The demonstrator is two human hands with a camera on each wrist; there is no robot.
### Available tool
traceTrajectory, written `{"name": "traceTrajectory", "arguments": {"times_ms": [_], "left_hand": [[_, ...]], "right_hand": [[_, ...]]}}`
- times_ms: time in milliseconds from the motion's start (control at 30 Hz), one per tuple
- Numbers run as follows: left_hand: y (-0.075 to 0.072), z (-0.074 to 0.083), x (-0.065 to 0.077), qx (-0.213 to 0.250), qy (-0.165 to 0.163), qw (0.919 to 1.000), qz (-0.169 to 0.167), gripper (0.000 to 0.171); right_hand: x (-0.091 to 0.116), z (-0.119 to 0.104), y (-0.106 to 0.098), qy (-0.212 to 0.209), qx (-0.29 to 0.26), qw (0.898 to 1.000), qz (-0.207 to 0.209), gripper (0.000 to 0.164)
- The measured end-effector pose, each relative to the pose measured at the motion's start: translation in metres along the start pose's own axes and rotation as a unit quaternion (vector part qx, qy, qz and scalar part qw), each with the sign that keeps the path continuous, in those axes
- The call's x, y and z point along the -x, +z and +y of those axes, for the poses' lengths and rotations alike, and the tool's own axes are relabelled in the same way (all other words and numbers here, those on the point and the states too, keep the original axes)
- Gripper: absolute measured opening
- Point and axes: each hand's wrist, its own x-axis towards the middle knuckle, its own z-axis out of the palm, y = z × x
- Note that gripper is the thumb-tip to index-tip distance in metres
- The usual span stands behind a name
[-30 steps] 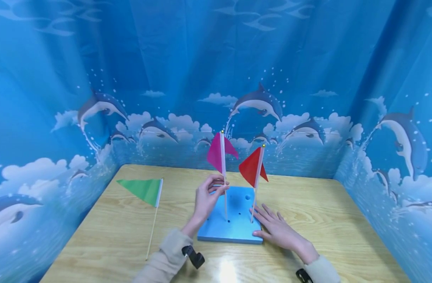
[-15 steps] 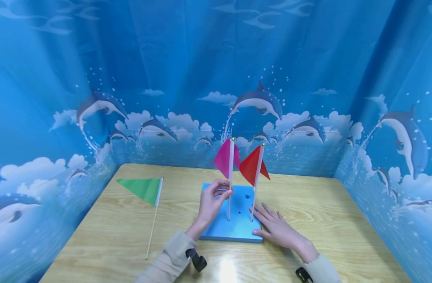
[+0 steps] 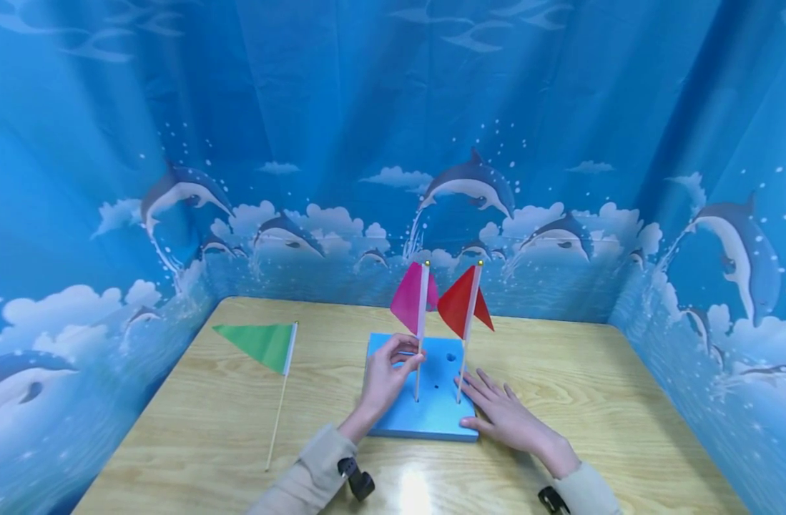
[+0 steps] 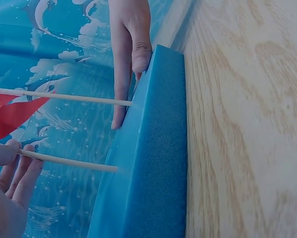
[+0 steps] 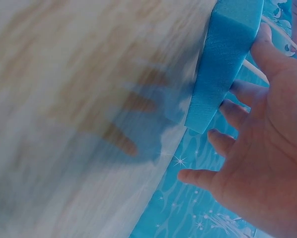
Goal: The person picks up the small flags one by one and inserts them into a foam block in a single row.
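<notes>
My left hand (image 3: pixel 385 379) pinches the thin wooden stick of a magenta flag (image 3: pixel 408 299), whose lower end stands in a hole of the blue foam block (image 3: pixel 425 422). To its right a red flag (image 3: pixel 458 303) stands in another hole, leaning slightly right. My right hand (image 3: pixel 505 415) lies with fingers spread at the block's right edge, beside the red flag's stick. In the left wrist view, thumb and fingers close on the magenta flag's stick (image 4: pixel 69 161) above the foam. The right wrist view shows the right thumb (image 5: pixel 263 34) touching the block's edge.
A green flag (image 3: pixel 264 347) lies on the wooden table (image 3: pixel 193 429), left of the left hand. Further holes (image 3: pixel 450 357) show in the foam's top. A blue dolphin-print curtain (image 3: pixel 341 143) encloses the back and sides of the table.
The left hand has moved the magenta flag right and down, and its stick's tip has gone into a hole in the foam. The right hand stays in place.
</notes>
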Motion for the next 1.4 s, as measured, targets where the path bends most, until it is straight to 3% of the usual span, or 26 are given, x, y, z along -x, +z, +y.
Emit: {"name": "traceTrajectory", "arguments": {"times_ms": [500,767,1000,1200,1400], "left_hand": [[-0.001,-0.001,0.001,-0.012,-0.017,0.9998,-0.002,0.027],[-0.01,0.0,-0.001,0.017,0.001,0.9998,0.007,0.026],[-0.038,0.009,-0.005,0.031,-0.015,0.9982,0.049,0.027],[-0.073,-0.002,-0.008,0.05,-0.024,0.9952,0.081,0.025],[-0.11,-0.002,-0.005,0.028,-0.064,0.9906,0.117,0.027]], "right_hand": [[-0.001,-0.001,0.001,-0.006,0.002,1.0,0.004,0.078],[-0.001,0.0,0.002,-0.007,-0.004,1.0,0.003,0.077],[0.001,0.0,0.004,-0.017,-0.01,1.0,0.011,0.075],[0.002,0.001,0.002,-0.014,-0.006,1.0,0.004,0.075],[0.003,0.001,0.001,-0.02,-0.003,1.0,0.007,0.075]]}}
